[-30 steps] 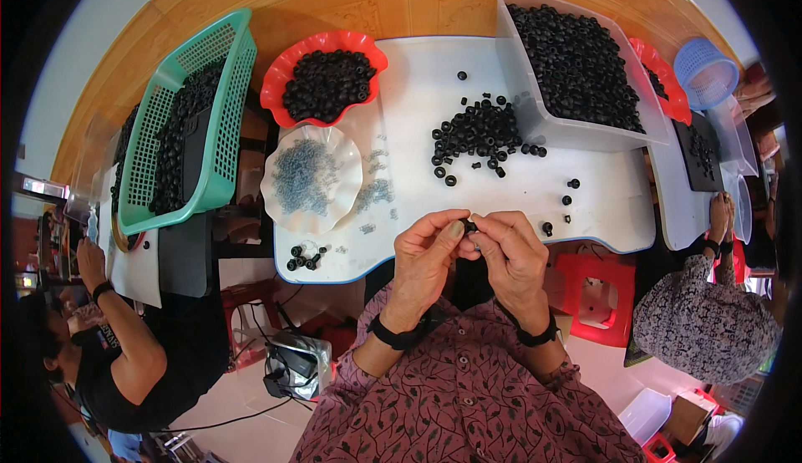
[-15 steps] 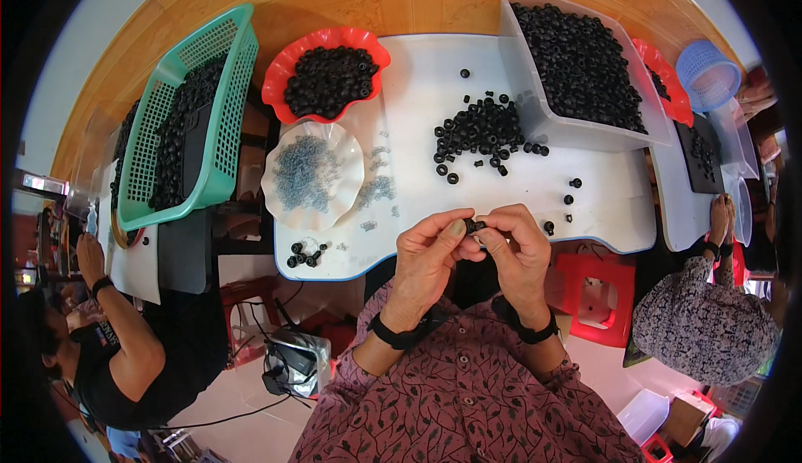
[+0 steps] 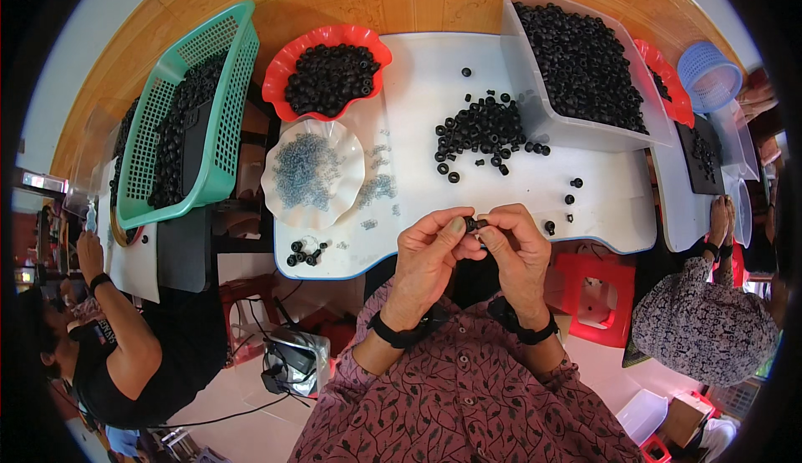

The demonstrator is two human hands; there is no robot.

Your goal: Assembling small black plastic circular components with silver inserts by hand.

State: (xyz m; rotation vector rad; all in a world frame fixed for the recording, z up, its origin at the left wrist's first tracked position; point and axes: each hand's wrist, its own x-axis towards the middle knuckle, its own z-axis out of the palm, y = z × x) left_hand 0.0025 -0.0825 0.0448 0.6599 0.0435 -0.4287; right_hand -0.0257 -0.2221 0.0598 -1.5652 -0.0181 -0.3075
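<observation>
Just over the table's front edge, my left hand point(image 3: 428, 250) and my right hand point(image 3: 520, 250) meet, fingertips pinching small black plastic parts point(image 3: 474, 224) between them. The fingers cover much of these parts, so their exact shape is hard to make out. Beyond my hands lies a loose pile of small black round parts point(image 3: 480, 129) on the white table point(image 3: 434, 62). To the left, a white wavy-edged dish point(image 3: 351, 141) holds many tiny clear springs. Several joined black pieces point(image 3: 305, 256) lie at the table's near left corner.
A clear plastic bin point(image 3: 551, 124) full of black parts stands at the back right. A red scalloped bowl point(image 3: 276, 94) and a green basket point(image 3: 224, 170) hold more at the left. Red stools point(image 3: 614, 292) stand below. Co-workers sit at both sides.
Both hands stay almost in place, with slight finger movement around the black parts. The view has shifted very slightly.
</observation>
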